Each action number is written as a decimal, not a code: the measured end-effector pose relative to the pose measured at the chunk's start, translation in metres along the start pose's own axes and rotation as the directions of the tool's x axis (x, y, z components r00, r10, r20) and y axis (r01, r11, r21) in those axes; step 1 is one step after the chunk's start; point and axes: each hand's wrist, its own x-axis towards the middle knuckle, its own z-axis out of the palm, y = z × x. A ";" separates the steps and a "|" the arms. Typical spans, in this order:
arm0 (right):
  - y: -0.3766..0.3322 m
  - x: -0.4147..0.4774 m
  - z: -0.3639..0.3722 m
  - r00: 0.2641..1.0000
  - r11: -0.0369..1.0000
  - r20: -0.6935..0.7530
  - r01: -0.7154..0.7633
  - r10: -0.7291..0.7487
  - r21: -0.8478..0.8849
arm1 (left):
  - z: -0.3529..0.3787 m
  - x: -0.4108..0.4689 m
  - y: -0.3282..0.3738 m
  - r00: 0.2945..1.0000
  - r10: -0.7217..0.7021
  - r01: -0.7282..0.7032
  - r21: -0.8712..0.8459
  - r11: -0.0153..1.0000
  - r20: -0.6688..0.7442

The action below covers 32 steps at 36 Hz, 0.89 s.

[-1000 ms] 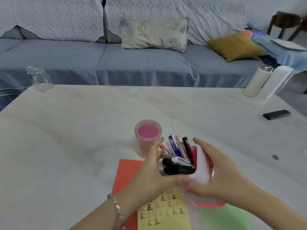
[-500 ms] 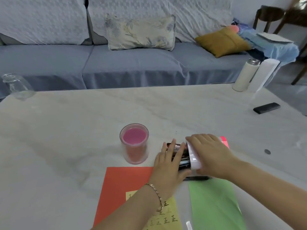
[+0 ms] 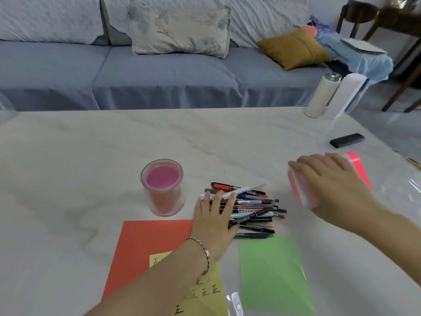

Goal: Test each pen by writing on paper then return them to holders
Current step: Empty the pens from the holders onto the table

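A heap of several pens and markers point(image 3: 252, 208) lies on the white table, just beyond the papers. My left hand point(image 3: 214, 217) rests flat on the heap's left end, fingers straight. My right hand point(image 3: 332, 185) grips a pink and white pen holder point(image 3: 303, 192) lying on its side, right of the heap and apart from it. A round pink holder point(image 3: 163, 187) stands upright and empty to the left of the pens. A red sheet point(image 3: 145, 245), a yellow sheet with written marks point(image 3: 205, 293) and a green sheet point(image 3: 273, 272) lie at the near edge.
A black remote point(image 3: 347, 140) lies at the right. A white bottle point(image 3: 322, 96) and a white paper roll point(image 3: 345, 94) stand at the far right corner. A clear plastic sleeve point(image 3: 407, 185) lies by the right edge. A blue sofa runs behind the table.
The holder was tipped over and the pens spilled onto the table. My right hand has pulled the emptied holder away to the right; my left hand stays on the pens.
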 end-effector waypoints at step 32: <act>-0.173 0.006 -0.054 0.975 0.085 0.134 -0.151 0.179 0.985 | -0.137 -0.122 -0.030 0.983 -0.165 -0.041 -0.974 0.222 -0.079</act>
